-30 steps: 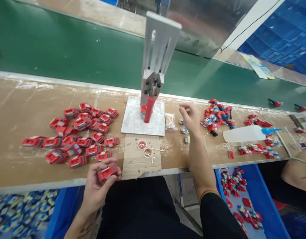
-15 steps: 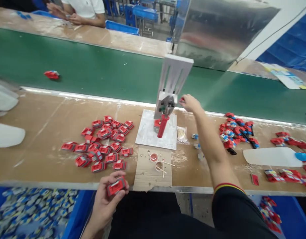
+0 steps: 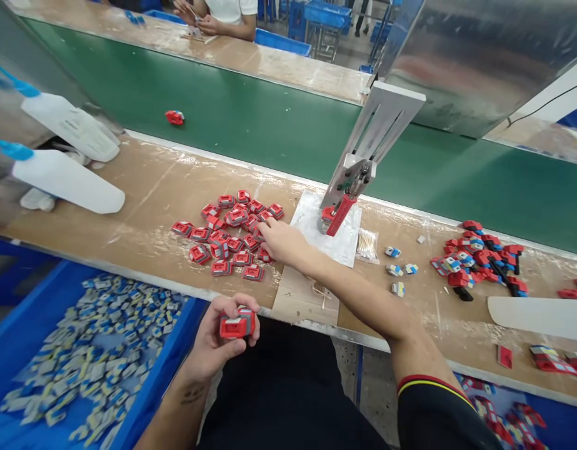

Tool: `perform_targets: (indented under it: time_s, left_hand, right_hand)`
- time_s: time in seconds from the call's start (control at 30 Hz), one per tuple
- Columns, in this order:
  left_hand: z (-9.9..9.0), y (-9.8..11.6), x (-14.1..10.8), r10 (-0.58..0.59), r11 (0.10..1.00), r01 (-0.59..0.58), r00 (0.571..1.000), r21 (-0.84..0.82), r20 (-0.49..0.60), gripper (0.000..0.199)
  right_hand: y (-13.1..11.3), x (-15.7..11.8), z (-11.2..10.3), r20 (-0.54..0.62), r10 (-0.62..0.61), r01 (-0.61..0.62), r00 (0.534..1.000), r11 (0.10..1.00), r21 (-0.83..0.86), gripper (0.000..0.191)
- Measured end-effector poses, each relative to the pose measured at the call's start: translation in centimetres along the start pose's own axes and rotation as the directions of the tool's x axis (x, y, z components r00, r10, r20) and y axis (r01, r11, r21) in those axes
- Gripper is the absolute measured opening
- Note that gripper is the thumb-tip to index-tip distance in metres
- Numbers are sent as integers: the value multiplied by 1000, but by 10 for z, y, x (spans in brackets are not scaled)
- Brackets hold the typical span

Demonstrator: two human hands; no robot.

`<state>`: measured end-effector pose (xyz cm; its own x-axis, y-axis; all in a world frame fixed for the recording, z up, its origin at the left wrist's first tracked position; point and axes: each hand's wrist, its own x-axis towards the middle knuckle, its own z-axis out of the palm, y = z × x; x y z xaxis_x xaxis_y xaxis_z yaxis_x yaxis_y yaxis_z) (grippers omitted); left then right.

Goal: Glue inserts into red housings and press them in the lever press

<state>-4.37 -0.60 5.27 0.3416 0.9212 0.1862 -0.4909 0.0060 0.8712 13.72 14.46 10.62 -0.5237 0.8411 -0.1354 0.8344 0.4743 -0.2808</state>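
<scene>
A red and grey plastic part (image 3: 237, 324) is held in my left hand (image 3: 222, 340), its fingers curled round it close to the table's front edge. My right hand (image 3: 281, 240) reaches across to the right side of a pile of similar red and grey parts (image 3: 219, 236); its fingertips are at the pile, and whether they grip a part cannot be made out. Beyond my right forearm, a metal clamp press with a red handle (image 3: 342, 214) stands on a white plate (image 3: 308, 209), with a red part under it. My forearm partly covers the cardboard sheet (image 3: 292, 297).
White bottles (image 3: 67, 181) lie at the left. Blue bins (image 3: 150, 375) of small parts sit below the table edge. Several grey-blue pieces (image 3: 394, 270) and a red-blue pile (image 3: 478, 256) lie right. A red piece (image 3: 174, 117) rests on the green belt (image 3: 232, 100). A person sits across.
My right hand has moved from beside the clamp press leftward to the pile. The view has shifted left, showing more of the bottles and left bin. My left hand still holds its part.
</scene>
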Motion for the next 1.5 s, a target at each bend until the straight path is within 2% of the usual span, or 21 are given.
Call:
perform_targets:
  time_s: [0.07,0.17,0.23,0.27,0.3,0.33,0.37,0.43,0.5,0.57,0.67,0.77,0.8,0.87,0.97,1.03,1.17,1.3,1.37,1.43,1.5]
  left_hand:
    - [-2,-1,-5,12,1000,-12,1000,16,-3,28]
    - [-10,-3,-11,15,1000,-14,999,26,-29,27]
    - [-18,-6,-12,-4,999,6,999,50,-47,27]
    - [-21,-9,-11,-22,997,26,998,70,-56,27]
    - [-24,-13,-9,-41,995,47,997,91,-65,29]
    - [-25,-16,-6,-58,992,66,996,109,-73,30]
    - [-25,-20,-2,-73,989,83,994,124,-81,31]
    - [-20,-27,7,-79,985,94,991,143,-107,33]
    - [-11,-31,15,-78,983,99,988,158,-134,34]
    - [-2,-32,20,-95,977,120,985,175,-142,38]
    - [10,-35,20,-137,966,164,980,199,-144,46]
    - [22,-40,17,-125,965,156,981,213,-149,42]
    - [27,-41,17,-123,964,152,983,216,-140,39]
    - [37,-44,18,-138,962,160,984,222,-110,36]
    - [50,-47,21,-179,955,195,980,224,-90,36]
    - [55,-49,23,-201,951,217,975,220,-90,37]
    - [57,-51,18,-203,957,211,977,197,-61,41]
    - [53,-55,8,-95,981,90,995,174,22,52]
    - [51,-57,2,-36,979,22,997,202,66,59]
    - [49,-60,-1,26,958,-54,995,282,101,65]
    - [47,-62,-3,102,903,-149,985,403,137,69]
  right_hand:
    - [7,-5,-4,-38,-13,16,999,998,68,36]
    - [43,-74,-14,-294,16,74,956,954,292,37]
    - [76,-144,-14,-475,213,6,854,909,418,30]
    - [92,-179,-12,-545,365,-94,755,882,461,26]
    - [106,-211,-7,-587,510,-226,628,842,489,25]
    - [117,-239,1,-580,606,-357,545,793,494,26]
    - [126,-260,11,-555,663,-452,502,748,486,25]
    - [137,-284,36,-481,719,-554,501,694,460,22]
    - [144,-286,61,-427,732,-568,532,682,461,20]
    - [149,-280,79,-409,743,-568,530,669,479,24]
    - [153,-275,93,-418,757,-543,502,653,528,25]
    - [142,-279,100,-436,758,-479,485,648,593,32]
    - [133,-278,103,-451,749,-409,485,650,641,38]
    - [106,-274,108,-482,710,-147,514,626,766,48]
    - [58,-256,112,-522,604,293,602,441,848,49]
    - [30,-241,110,-549,572,378,610,398,836,48]
    - [-6,-214,102,-628,592,330,505,540,774,43]
    - [-27,-193,100,-660,556,266,506,627,732,39]
    - [-34,-186,102,-671,573,212,471,664,717,38]
    - [-39,-180,105,-684,584,166,438,695,699,37]
    - [-41,-176,106,-692,573,138,438,718,682,37]
